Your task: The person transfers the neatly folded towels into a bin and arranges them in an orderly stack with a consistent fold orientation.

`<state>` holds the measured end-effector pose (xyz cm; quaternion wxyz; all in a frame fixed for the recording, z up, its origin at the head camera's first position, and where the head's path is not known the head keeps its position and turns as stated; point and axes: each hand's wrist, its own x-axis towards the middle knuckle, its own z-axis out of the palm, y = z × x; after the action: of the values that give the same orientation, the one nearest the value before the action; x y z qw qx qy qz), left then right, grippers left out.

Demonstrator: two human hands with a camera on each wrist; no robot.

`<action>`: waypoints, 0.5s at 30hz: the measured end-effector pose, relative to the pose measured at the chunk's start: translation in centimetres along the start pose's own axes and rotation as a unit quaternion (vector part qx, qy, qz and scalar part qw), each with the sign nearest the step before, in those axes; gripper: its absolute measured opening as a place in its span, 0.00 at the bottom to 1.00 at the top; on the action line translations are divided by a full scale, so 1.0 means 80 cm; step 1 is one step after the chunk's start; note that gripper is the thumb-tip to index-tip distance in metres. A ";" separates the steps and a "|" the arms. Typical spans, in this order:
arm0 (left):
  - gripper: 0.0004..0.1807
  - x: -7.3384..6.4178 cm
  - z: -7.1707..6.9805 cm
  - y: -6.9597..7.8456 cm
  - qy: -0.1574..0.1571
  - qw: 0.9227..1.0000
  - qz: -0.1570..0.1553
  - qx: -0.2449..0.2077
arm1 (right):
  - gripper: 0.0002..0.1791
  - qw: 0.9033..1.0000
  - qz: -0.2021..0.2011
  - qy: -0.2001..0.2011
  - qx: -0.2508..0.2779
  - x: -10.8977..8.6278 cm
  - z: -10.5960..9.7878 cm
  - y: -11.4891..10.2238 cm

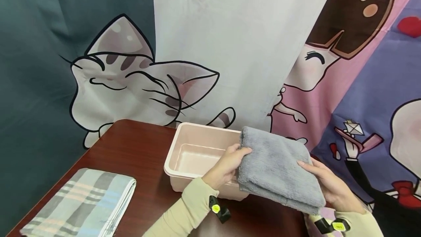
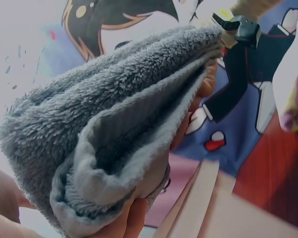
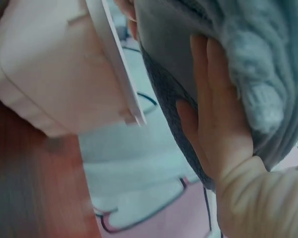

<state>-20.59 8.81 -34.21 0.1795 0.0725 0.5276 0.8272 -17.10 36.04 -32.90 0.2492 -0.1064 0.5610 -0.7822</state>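
Observation:
A folded grey fluffy towel [image 1: 277, 169] is held up between both hands, over the right part of a pale pink plastic bin [image 1: 194, 171]. My left hand [image 1: 227, 165] grips its left edge, thumb on top and the other fingers underneath. At the opposite edge my right hand [image 1: 332, 182] holds it with the thumb on the upper face. Seen in the right wrist view, that hand's fingers [image 3: 216, 94] lie extended along the towel's underside. Loose folds of the towel [image 2: 114, 114] gape in the left wrist view.
A folded plaid cloth [image 1: 85, 202] in grey, white, blue and peach lies at the left on the dark red-brown table [image 1: 144, 149]. Behind the table hangs a cartoon-printed curtain [image 1: 230, 46]. The bin's visible left part shows its bare floor.

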 end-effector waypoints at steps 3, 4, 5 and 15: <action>0.17 -0.003 -0.020 0.009 -0.016 1.000 -0.001 -0.006 | 0.20 1.000 0.008 0.010 -0.022 0.016 0.009 0.000; 0.18 -0.004 -0.026 0.012 -0.024 1.000 -0.003 -0.011 | 0.20 1.000 0.013 0.012 -0.026 0.021 0.012 0.000; 0.18 -0.005 -0.033 0.016 -0.032 0.999 -0.006 -0.014 | 0.20 0.999 0.017 0.016 -0.027 0.026 0.015 0.000; 0.21 -0.016 -0.098 0.051 -0.098 0.994 -0.041 -0.014 | 0.22 0.999 0.035 0.014 -0.039 0.072 0.054 0.009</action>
<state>-22.72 0.17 -33.85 0.2654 0.1291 0.4979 0.8155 -19.88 29.37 -32.70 0.2645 -0.0851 0.5980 -0.7518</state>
